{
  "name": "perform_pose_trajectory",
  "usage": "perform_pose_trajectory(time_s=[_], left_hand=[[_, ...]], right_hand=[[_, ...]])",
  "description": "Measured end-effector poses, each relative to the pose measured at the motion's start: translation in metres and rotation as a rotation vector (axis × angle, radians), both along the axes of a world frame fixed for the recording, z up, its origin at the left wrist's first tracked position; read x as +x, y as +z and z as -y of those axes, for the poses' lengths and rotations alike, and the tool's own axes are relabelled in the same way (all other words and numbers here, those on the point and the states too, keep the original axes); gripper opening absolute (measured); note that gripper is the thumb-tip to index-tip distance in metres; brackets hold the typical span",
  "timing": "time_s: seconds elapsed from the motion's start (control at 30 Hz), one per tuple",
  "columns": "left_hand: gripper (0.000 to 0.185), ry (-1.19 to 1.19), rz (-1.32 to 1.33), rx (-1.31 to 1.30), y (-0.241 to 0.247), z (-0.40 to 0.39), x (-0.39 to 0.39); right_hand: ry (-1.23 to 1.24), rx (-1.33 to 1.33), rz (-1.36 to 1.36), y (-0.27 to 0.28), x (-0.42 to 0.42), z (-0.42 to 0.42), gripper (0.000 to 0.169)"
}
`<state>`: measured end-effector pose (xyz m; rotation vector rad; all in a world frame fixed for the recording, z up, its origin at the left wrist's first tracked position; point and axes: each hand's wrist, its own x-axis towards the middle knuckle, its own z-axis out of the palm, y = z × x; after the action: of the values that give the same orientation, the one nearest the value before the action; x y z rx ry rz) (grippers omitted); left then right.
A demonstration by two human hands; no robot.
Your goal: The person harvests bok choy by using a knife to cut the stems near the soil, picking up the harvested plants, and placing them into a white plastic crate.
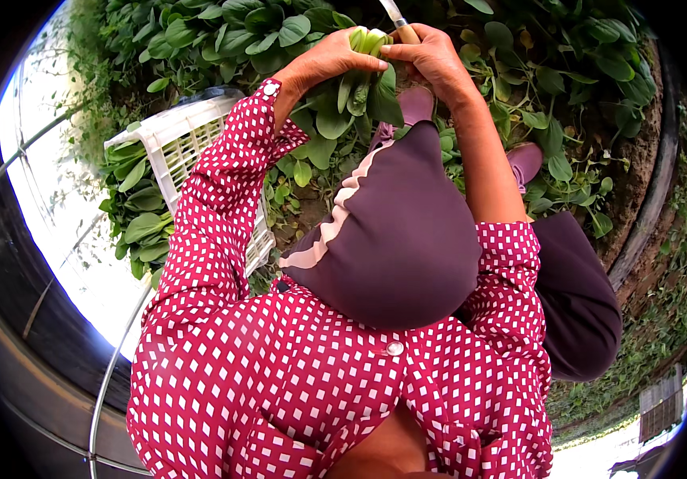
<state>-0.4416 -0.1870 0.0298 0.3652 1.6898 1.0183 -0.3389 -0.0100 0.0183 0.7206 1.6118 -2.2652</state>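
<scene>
My left hand (337, 55) grips a leafy green vegetable, probably bok choy (370, 43), around its pale stalks. The stalk base points away from me and the dark leaves hang down toward my knees. In my right hand (430, 57) is a knife, its wooden handle (406, 33) inside my curled fingers. Only a short part of the metal blade (391, 9) shows before the picture's top edge. The right thumb reaches across to the stalks, close against the left thumb. Both hands are above the plant bed, just beyond my shoes.
A white plastic crate (167, 152) stands at my left, with leafy greens (143, 224) piled at it. Dense leafy plants (248, 30) grow ahead. My purple shoes (416, 106) are among low plants. A dark pipe (648, 197) curves along the soil at right. Metal tubes (107, 383) run at left.
</scene>
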Motion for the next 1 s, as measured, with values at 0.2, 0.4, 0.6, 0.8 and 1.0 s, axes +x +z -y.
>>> perform_pose_trajectory(time_s=[0.2,0.4,0.6,0.8,1.0], left_hand=[[0.041,-0.014,0.163,-0.019,-0.004,-0.009,-0.001],[0.029,-0.167,0.165,-0.062,-0.004,-0.016,0.005],[0.031,-0.537,-0.403,-0.128,0.001,-0.029,0.051],[0.032,-0.671,-0.967,-0.52,-0.043,-0.01,0.042],[0.028,-0.678,-1.036,-0.526,-0.05,0.044,0.019]], right_hand=[[0.007,-0.028,0.071,-0.021,0.004,-0.018,0.015],[0.118,0.541,-0.035,-0.032,0.014,-0.025,0.015],[0.207,1.007,0.149,-0.054,0.043,-0.049,0.031],[0.289,0.766,0.229,-0.077,0.026,0.016,0.045],[0.293,0.703,0.228,-0.105,0.012,0.038,0.043]])
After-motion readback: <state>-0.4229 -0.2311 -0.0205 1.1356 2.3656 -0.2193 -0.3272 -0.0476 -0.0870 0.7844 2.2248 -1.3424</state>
